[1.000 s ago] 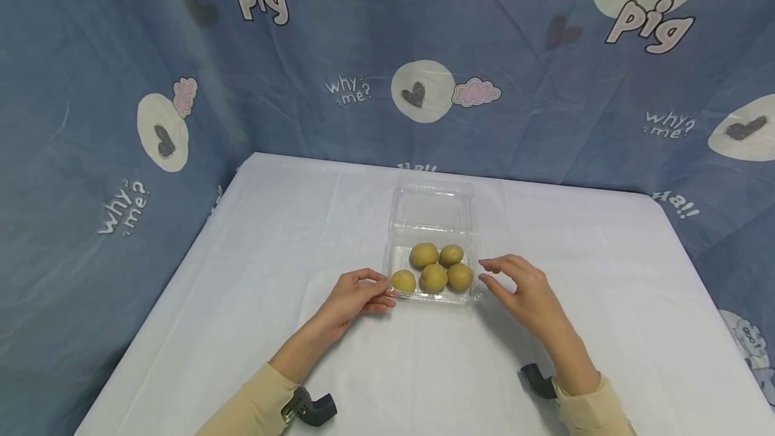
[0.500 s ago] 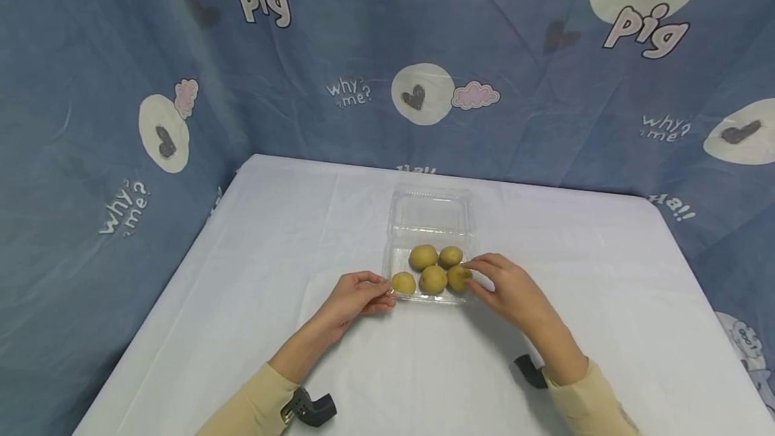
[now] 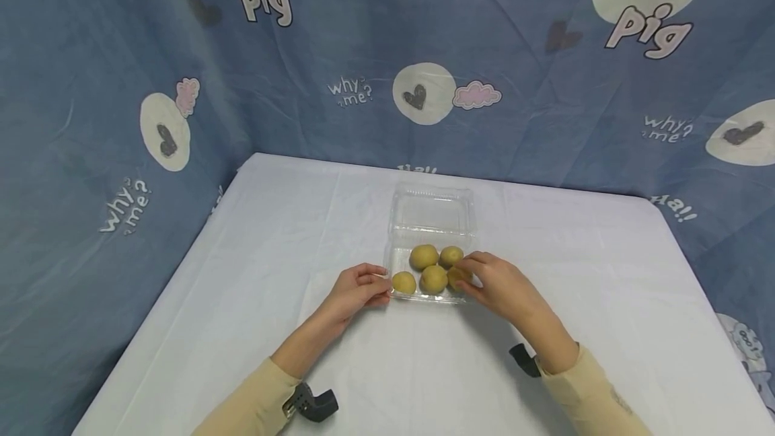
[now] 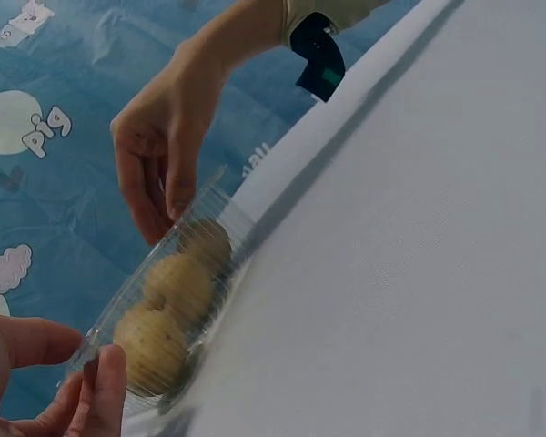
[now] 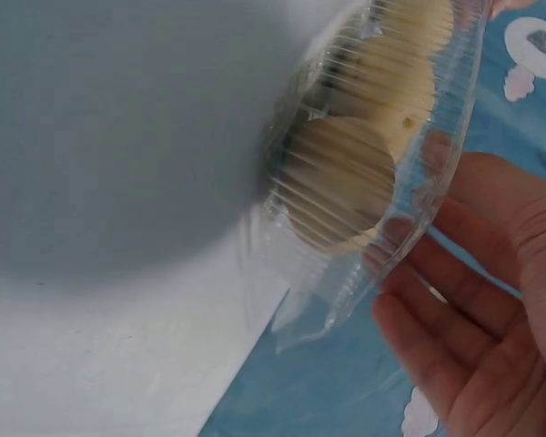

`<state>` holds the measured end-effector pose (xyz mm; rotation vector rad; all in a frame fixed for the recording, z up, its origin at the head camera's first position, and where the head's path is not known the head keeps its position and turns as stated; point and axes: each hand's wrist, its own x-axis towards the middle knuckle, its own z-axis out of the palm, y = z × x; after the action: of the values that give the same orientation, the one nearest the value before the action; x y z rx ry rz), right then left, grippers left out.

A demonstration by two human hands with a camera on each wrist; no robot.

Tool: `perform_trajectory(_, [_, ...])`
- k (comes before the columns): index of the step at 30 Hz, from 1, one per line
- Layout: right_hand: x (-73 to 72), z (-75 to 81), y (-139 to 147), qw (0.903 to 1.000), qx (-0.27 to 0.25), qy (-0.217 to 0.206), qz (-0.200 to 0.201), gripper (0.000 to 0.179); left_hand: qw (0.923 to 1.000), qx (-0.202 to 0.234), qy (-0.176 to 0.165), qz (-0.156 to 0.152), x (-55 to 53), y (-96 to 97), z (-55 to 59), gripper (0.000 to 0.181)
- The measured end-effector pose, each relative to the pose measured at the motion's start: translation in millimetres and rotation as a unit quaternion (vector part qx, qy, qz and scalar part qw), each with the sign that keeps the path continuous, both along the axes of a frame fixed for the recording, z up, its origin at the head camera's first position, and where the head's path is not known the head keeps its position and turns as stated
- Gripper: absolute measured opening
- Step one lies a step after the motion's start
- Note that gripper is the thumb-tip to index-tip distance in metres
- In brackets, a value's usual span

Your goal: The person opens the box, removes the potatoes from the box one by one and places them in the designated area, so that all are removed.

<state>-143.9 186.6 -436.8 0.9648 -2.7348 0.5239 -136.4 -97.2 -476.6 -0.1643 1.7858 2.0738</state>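
Observation:
A clear plastic clamshell container (image 3: 396,247) stands on the white table, its lid (image 3: 432,209) folded back flat. Several small potatoes (image 3: 433,280) lie in the base. At the front left corner my left hand (image 3: 356,293) pinches the rim, thumb and fingers on either side of it in the left wrist view. My right hand (image 3: 501,288) reaches over the right wall and grips the front right potato (image 3: 455,279), thumb and fingertips around its sides. In the right wrist view this potato (image 5: 341,182) shows through the ribbed wall, with fingers inside the rim.
White cloth covers the table (image 3: 278,221). Behind and to the left hangs a blue printed curtain (image 3: 339,25). A dark wrist mount (image 3: 313,404) sits at the left cuff, another mount (image 3: 524,360) at the right one.
My right hand has moved left from beside the container, over its right wall, onto the front right potato. My left hand stays at the front left corner, its fingers slightly shifted.

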Motion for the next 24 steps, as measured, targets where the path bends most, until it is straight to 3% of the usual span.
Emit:
perform_trajectory(11, [0.9,4.0,-8,0.9987,0.04,-0.029,-0.014,0.02,0.9962,-0.037,0.034,0.071,-0.1,8.4,4.5,0.035])
perform_trajectory(17, [-0.4,5.6,-14,0.9986,0.045,-0.02,-0.018,0.012,0.9943,-0.055,0.038,0.084,3.8,11.1,7.9,0.036])
perform_trajectory(24, [-3.9,11.6,-22,0.9972,0.05,-0.042,-0.037,0.022,0.9948,-0.054,0.021,0.083,0.9,11.5,10.2,0.034])
